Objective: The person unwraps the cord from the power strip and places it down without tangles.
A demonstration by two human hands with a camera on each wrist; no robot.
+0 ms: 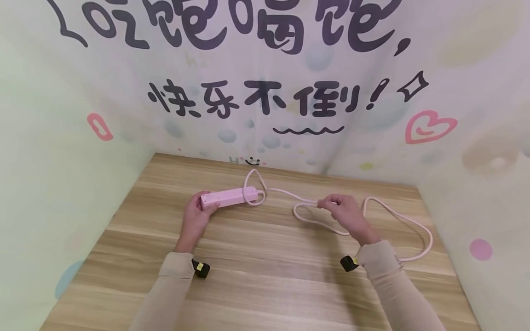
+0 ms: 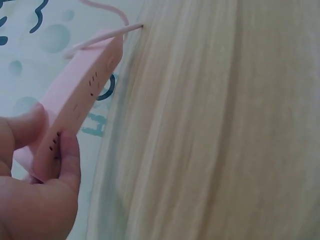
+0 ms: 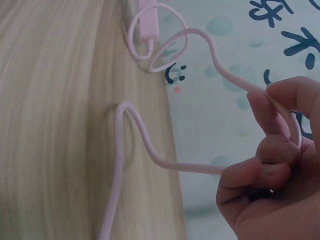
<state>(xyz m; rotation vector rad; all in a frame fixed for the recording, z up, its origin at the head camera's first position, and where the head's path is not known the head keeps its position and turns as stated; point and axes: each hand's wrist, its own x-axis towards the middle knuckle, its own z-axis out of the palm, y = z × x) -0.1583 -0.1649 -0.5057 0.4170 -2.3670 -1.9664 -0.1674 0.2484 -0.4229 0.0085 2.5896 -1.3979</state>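
A pink power strip [image 1: 227,197] is gripped at its left end by my left hand [image 1: 196,216], thumb on one side and fingers on the other. In the left wrist view, socket holes show along a side of the power strip [image 2: 75,105]. Its pink cord [image 1: 285,191] leaves the right end and loops once around that end. My right hand [image 1: 345,214] pinches the cord between thumb and fingertips, to the right of the strip. The right wrist view shows the cord [image 3: 230,75] running through the fingers, with another stretch passing by the curled lower fingers.
The wood-grain table [image 1: 265,276] has fabric walls on its left, back and right. More cord [image 1: 414,220] curves over the table's right side. Dark lettering and doodles cover the back wall [image 1: 265,147]. A small black camera [image 1: 201,269] sits at the left wrist, another [image 1: 349,263] at the right.
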